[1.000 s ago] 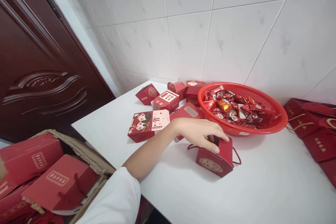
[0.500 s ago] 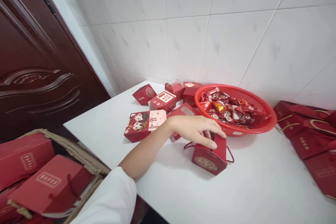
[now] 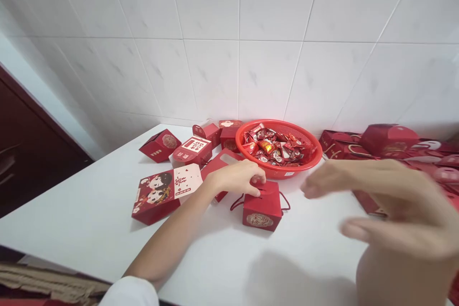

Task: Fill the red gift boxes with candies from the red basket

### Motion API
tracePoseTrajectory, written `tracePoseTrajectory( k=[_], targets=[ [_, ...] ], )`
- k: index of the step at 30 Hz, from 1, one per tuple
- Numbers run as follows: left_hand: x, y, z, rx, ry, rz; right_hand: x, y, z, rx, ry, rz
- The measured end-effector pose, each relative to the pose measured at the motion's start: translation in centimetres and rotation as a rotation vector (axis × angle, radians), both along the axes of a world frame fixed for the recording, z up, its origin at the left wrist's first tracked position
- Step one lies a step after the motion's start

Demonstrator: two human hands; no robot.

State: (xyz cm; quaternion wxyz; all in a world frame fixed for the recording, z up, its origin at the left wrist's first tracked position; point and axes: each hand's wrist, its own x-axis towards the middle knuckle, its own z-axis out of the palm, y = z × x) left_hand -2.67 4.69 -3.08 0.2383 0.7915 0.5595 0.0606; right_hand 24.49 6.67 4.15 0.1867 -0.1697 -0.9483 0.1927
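My left hand [image 3: 238,176] has its fingers bent over the top of a small red candy box [image 3: 263,210], gripping it by the closed lid. This box stands upright on the white table, with a dark red cord loop out at either side and a round gold emblem on its front. Blurred by motion, my right hand [image 3: 405,191] hovers to the right of the box with nothing in it, thumb and fingers apart. Behind the box sits a red plastic basket [image 3: 283,172] with wrapped candies [image 3: 274,147] in it.
Left of the basket are several red boxes, among them one with a cartoon couple [image 3: 158,196] and a slanted one [image 3: 160,146]. Red bags and boxes [image 3: 389,141] crowd the right. A tiled wall [image 3: 215,76] closes off the back; a torn carton [image 3: 46,282] is at lower left.
My right hand has come into view from the right. The view has turned rightward, showing more red boxes there. My left hand stays on the candy box's lid.
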Motion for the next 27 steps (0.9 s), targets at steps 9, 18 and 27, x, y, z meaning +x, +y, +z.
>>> tracePoseTrajectory(
  k=[9,18,27],
  targets=[
    [-0.2,0.1,-0.2,-0.082,0.008,0.071,-7.8,5.3,-5.2,-0.104,-0.667,-0.168],
    [-0.6,0.8,-0.1,-0.264,0.049,0.088,-6.3,7.4,-9.4,-0.671,-0.414,-0.124],
    [0.0,-1.0,1.5,-0.039,-0.27,0.259,-4.8,6.8,-8.5,-1.067,0.033,-0.061]
  ],
)
